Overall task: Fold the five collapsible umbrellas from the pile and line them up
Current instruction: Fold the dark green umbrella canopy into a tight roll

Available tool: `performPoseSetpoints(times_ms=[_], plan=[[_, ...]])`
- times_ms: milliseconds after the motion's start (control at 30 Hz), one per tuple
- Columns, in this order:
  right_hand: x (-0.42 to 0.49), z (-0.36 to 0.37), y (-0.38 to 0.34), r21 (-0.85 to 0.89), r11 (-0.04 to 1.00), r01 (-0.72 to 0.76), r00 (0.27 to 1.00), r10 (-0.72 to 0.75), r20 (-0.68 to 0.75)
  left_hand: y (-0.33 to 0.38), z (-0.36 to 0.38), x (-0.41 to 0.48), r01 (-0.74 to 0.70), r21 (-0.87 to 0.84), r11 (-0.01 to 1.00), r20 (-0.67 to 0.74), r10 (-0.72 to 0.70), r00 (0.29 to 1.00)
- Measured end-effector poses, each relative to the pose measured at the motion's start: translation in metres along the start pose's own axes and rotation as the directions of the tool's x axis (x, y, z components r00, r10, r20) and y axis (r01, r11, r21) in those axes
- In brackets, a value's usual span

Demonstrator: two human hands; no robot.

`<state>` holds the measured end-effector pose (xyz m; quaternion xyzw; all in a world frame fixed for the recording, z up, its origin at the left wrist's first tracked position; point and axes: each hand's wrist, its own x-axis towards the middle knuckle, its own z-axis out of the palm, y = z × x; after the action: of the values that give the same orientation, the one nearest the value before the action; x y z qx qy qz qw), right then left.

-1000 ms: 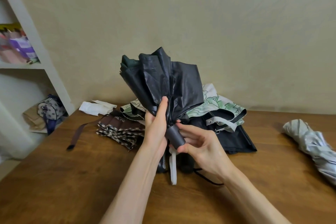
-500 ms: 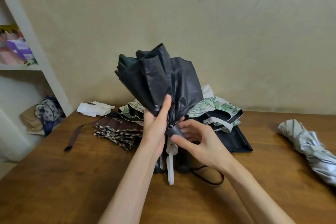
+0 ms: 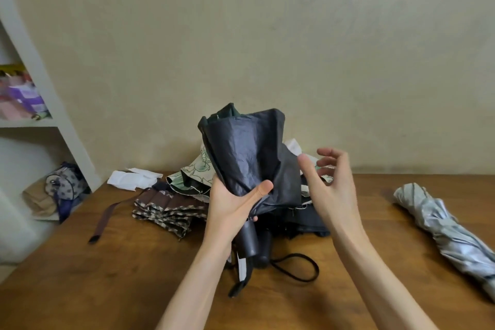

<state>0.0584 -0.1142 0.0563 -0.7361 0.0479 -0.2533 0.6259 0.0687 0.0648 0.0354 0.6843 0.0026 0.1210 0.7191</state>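
Since the previous frame, my right hand (image 3: 330, 185) has released the dark umbrella (image 3: 249, 153) and hovers beside its canopy, fingers loosely spread. I confirm my left hand (image 3: 233, 206) grips the gathered canopy, handle downward, above the table (image 3: 107, 276), in front of the pile (image 3: 171, 209).

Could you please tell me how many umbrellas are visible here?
5: the dark umbrella gripped by the left hand; the silver umbrella at the right of the table; the brown patterned umbrella, floral umbrella and black umbrella in the pile behind it. The pile may hide more.
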Motion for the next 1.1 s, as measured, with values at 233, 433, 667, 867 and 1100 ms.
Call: performPoseSetpoints(times_ms=[233,433,667,867,1100], plan=[[-0.015,0.014,-0.005,-0.071,0.997,0.007,0.999,-0.004,0.046,0.000,0.004,-0.019,-0.054,0.340,0.939,-0.071,0.083,0.994],[-0.028,0.023,-0.022,0.068,0.997,-0.033,0.987,0.022,0.157,-0.005,0.025,-0.034,-0.183,0.794,0.580,-0.093,0.414,0.906],[-0.009,0.025,-0.005,0.225,0.949,-0.222,0.967,0.184,0.177,-0.017,0.042,-0.052,-0.408,0.847,0.341,0.234,0.450,0.862],[0.006,-0.005,-0.003,0.469,0.787,-0.400,0.916,0.331,0.225,-0.012,0.012,-0.051,-0.348,0.535,0.770,-0.006,0.415,0.910],[0.007,-0.003,0.001,0.681,0.574,-0.454,0.889,0.342,0.304,-0.010,0.015,-0.055,0.178,0.214,0.961,0.211,-0.223,0.952]])
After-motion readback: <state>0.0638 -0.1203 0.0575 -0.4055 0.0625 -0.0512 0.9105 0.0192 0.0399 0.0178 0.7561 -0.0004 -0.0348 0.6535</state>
